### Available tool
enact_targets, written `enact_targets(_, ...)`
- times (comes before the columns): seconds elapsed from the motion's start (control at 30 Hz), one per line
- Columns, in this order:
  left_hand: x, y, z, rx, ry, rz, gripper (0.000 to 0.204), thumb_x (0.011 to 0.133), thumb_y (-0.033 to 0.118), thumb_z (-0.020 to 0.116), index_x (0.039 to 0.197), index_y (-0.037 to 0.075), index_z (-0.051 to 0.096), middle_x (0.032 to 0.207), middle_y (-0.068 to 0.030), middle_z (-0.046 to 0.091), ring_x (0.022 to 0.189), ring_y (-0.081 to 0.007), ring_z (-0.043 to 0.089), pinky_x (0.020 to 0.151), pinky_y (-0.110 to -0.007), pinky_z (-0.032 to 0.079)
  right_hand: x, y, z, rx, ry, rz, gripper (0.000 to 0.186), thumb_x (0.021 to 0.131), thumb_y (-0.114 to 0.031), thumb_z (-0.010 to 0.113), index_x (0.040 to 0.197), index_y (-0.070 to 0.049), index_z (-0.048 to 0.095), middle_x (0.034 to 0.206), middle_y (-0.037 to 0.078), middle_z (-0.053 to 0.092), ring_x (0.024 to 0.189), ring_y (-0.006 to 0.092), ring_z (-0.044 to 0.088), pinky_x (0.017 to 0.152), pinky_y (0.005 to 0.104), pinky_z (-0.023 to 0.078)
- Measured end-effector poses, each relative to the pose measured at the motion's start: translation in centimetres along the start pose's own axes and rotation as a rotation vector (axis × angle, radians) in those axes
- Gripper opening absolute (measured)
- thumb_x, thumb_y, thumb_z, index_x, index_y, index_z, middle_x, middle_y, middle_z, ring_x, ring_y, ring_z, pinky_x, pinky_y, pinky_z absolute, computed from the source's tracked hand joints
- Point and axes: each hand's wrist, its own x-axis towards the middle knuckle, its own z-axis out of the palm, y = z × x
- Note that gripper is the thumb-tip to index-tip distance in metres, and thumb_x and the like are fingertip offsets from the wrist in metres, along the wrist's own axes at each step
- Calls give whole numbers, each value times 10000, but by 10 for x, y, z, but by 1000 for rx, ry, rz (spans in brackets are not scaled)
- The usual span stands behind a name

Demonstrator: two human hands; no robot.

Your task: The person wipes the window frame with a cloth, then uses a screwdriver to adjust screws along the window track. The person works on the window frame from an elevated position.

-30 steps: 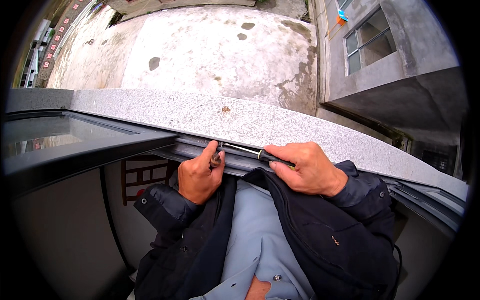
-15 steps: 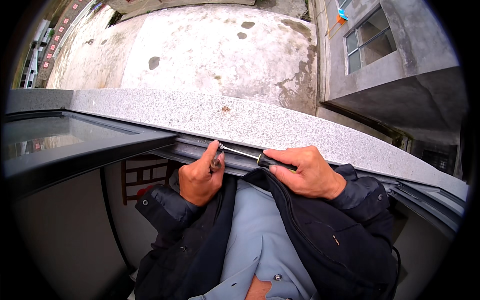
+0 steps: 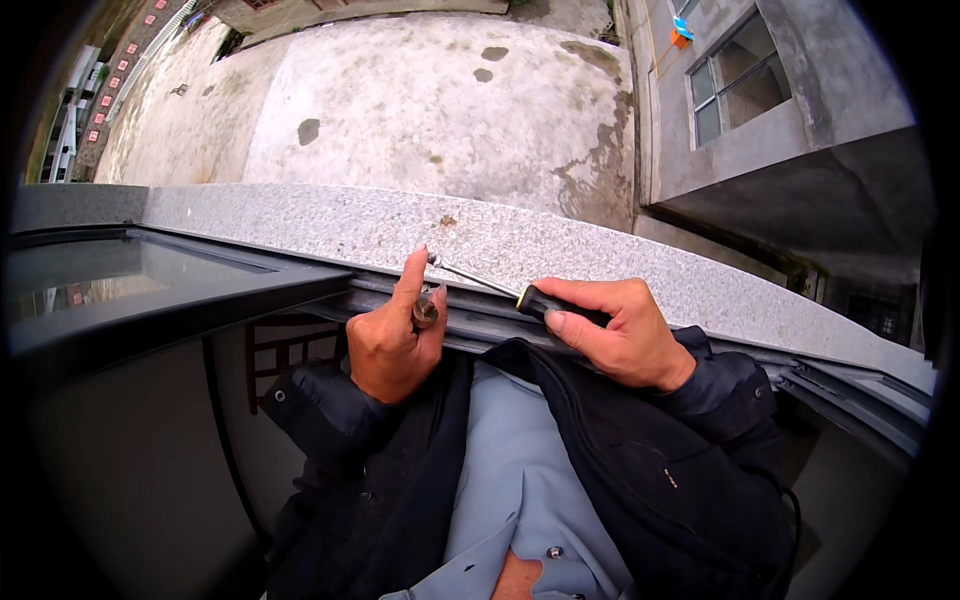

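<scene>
My right hand (image 3: pixel 632 338) grips the black-and-yellow handle of a screwdriver (image 3: pixel 540 301) between thumb and fingers. Its thin metal shaft points left, over the window track (image 3: pixel 478 322). A small dark metallic bit (image 3: pixel 433 259) sits at the shaft's tip, beside the raised index finger of my left hand (image 3: pixel 390 350); whether it is part of the tool I cannot tell. Curled against the thumb, the left hand's other fingers hold a short brownish piece with a rounded, shiny end (image 3: pixel 425 312). The rest of that piece is hidden in the palm.
Just beyond the track runs a speckled stone sill (image 3: pixel 560 235), with a drop to a concrete yard (image 3: pixel 400 110) below. A dark-framed window sash (image 3: pixel 190 305) reaches in from the left. At the right stands a grey building (image 3: pixel 820 90). Indoors, a wooden chair (image 3: pixel 290 350) is partly visible.
My left index finger has straightened and risen away from the thumb. The screwdriver's tip has shifted slightly up and left, toward the sill. Both hands keep their hold.
</scene>
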Motion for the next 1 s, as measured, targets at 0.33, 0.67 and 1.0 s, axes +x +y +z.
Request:
enact_targets(0.33, -5, -5, -13, -72, 76, -97, 436, 941, 47, 771, 1356, -7, 647, 594, -20, 431, 535, -65, 416, 530, -221, 396, -2, -6, -16, 35, 103, 324, 342, 965, -117, 695, 1259, 58, 704, 870, 63, 735, 785, 59, 592, 705, 254, 508)
enact_targets(0.67, -23, -20, -14, -55, -80, -200, 296, 872, 41, 759, 1166, 27, 722, 664, -110, 642, 591, -295, 690, 575, -362, 525, -5, -19, -22, -260, -173, 13, 320, 877, -132, 730, 1167, 3, 751, 981, 236, 753, 860, 392, 745, 753, 398, 594)
enact_targets(1.0, -21, -18, -3, -1, -122, -146, 329, 864, 70, 783, 1174, -15, 713, 688, -128, 674, 591, -276, 705, 572, -341, 531, 15, -24, -21, -447, -305, 56, 269, 904, -198, 672, 1107, -43, 755, 825, 236, 710, 780, 444, 694, 713, 501, 558)
